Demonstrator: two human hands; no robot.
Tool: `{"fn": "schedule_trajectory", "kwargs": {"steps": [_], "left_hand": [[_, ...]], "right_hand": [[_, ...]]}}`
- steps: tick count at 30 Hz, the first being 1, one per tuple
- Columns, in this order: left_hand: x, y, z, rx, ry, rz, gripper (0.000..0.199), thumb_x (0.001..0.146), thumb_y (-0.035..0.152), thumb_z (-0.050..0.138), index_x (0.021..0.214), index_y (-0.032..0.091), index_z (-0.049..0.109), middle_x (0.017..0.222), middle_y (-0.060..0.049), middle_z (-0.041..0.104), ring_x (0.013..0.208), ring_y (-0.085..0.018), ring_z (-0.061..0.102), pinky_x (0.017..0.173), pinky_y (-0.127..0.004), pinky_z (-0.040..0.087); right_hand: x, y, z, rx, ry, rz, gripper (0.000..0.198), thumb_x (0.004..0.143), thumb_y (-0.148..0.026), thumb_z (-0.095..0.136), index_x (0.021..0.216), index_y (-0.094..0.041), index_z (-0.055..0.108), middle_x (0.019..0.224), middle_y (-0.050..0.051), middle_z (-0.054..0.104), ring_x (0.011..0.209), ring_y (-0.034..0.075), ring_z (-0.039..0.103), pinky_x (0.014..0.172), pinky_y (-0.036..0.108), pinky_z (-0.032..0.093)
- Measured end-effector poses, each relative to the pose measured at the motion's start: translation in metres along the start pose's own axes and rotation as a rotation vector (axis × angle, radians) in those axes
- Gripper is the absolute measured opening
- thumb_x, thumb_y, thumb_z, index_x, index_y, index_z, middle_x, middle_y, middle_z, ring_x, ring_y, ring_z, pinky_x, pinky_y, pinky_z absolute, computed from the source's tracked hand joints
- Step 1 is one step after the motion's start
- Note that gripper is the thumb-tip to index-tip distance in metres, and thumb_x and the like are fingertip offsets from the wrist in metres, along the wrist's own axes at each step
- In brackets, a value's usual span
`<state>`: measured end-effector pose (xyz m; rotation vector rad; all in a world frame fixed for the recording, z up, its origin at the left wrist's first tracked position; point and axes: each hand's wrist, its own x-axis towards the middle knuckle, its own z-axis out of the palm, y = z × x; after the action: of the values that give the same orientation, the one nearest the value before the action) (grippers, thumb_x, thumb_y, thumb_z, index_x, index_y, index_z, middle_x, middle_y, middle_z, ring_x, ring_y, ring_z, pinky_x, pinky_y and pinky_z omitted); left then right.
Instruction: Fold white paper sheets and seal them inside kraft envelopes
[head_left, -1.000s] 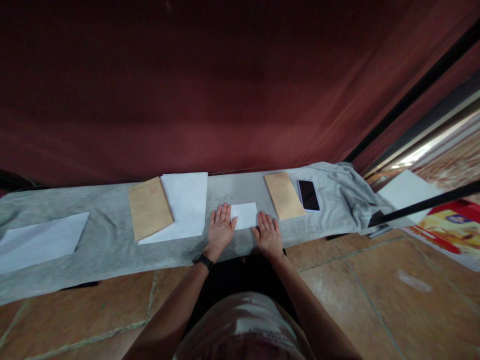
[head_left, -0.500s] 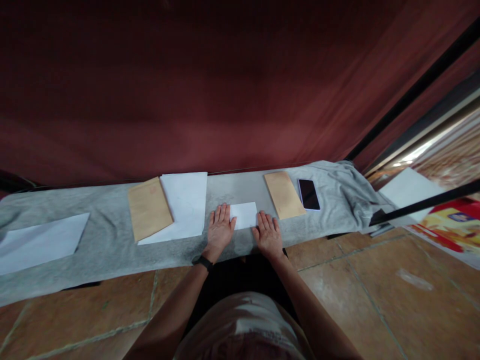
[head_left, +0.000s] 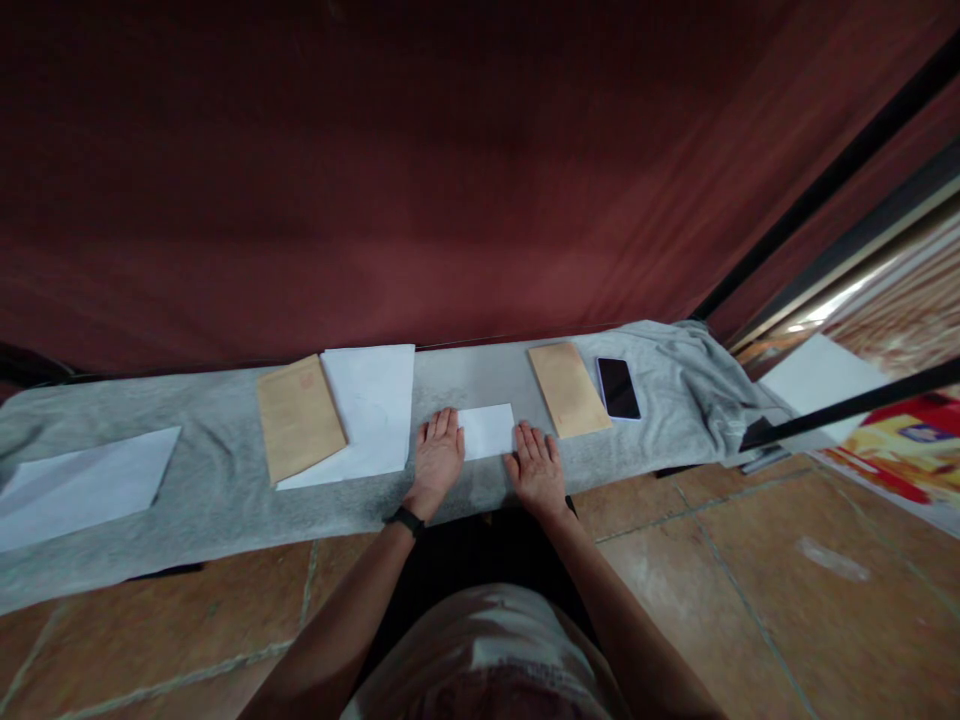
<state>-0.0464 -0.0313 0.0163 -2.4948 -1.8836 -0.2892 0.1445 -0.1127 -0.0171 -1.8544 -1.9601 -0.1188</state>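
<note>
A small white piece of paper (head_left: 487,431), seemingly folded, lies flat on the grey cloth between my two hands. My left hand (head_left: 439,451), with a dark band on its wrist, rests palm down at the paper's left edge, fingers stretched forward. Palm down at the right edge is my right hand (head_left: 537,470), its fingers extended and slightly apart. Neither hand grips anything. Just beyond the right hand lies a brown envelope (head_left: 568,390). To the left of the left hand, larger white sheets (head_left: 375,405) lie partly under another brown envelope (head_left: 300,420).
A phone (head_left: 619,388) lies right of the nearer envelope. Another white sheet (head_left: 86,485) is at the far left of the cloth-covered surface (head_left: 217,430). A dark red curtain-like backdrop (head_left: 450,200) rises behind. Black bars (head_left: 847,175) and a colourful printed package (head_left: 911,445) are at the right.
My left hand has shifted slightly, its thumb drawn in from over the paper's left edge to beside the fingers. The right hand and the paper look the same.
</note>
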Motion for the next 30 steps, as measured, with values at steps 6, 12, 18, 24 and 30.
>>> {"fn": "schedule_trajectory", "kwargs": {"steps": [6,12,18,24,30], "left_hand": [[0.022,0.0,-0.012,-0.007,-0.028,-0.051,0.04,0.096,0.026,0.038,0.129,0.017,0.06,0.128,-0.014,0.063,0.118,-0.031,0.056,0.098,-0.044,0.043],[0.033,-0.011,-0.016,-0.234,-0.029,-0.082,0.026,0.088,0.021,0.051,0.108,0.017,0.066,0.112,-0.014,0.065,0.113,-0.03,0.055,0.102,-0.044,0.041],[0.027,-0.021,-0.018,-0.441,-0.051,-0.101,0.013,0.082,0.015,0.055,0.072,0.021,0.06,0.087,-0.008,0.063,0.099,-0.026,0.057,0.099,-0.04,0.042],[0.019,-0.028,-0.019,-0.778,-0.097,-0.232,0.017,0.073,0.016,0.061,0.06,0.022,0.053,0.062,0.002,0.053,0.071,-0.018,0.056,0.073,-0.03,0.045],[0.005,-0.024,-0.027,-1.165,-0.138,-0.449,0.019,0.07,0.038,0.065,0.066,0.02,0.059,0.056,0.004,0.054,0.054,-0.014,0.052,0.05,-0.024,0.037]], "right_hand": [[0.0,0.0,-0.001,0.005,-0.007,0.002,0.055,0.103,-0.039,0.039,0.151,-0.012,0.039,0.153,0.015,0.045,0.141,0.03,0.041,0.118,0.05,0.022],[0.0,0.0,0.0,0.0,-0.012,0.002,0.055,0.103,-0.038,0.039,0.151,-0.012,0.039,0.154,0.015,0.044,0.142,0.029,0.039,0.118,0.05,0.022],[-0.001,0.0,0.0,0.008,-0.001,0.005,0.054,0.103,-0.037,0.039,0.151,-0.012,0.04,0.153,0.015,0.046,0.141,0.03,0.04,0.118,0.052,0.022],[-0.001,0.0,0.0,0.047,0.005,0.01,0.054,0.102,-0.036,0.041,0.151,-0.014,0.039,0.152,0.016,0.046,0.141,0.031,0.041,0.118,0.053,0.023],[-0.006,0.001,-0.004,0.181,-0.002,0.001,0.057,0.099,-0.022,0.038,0.155,-0.017,0.031,0.153,0.013,0.046,0.142,0.028,0.041,0.118,0.052,0.028]]}}
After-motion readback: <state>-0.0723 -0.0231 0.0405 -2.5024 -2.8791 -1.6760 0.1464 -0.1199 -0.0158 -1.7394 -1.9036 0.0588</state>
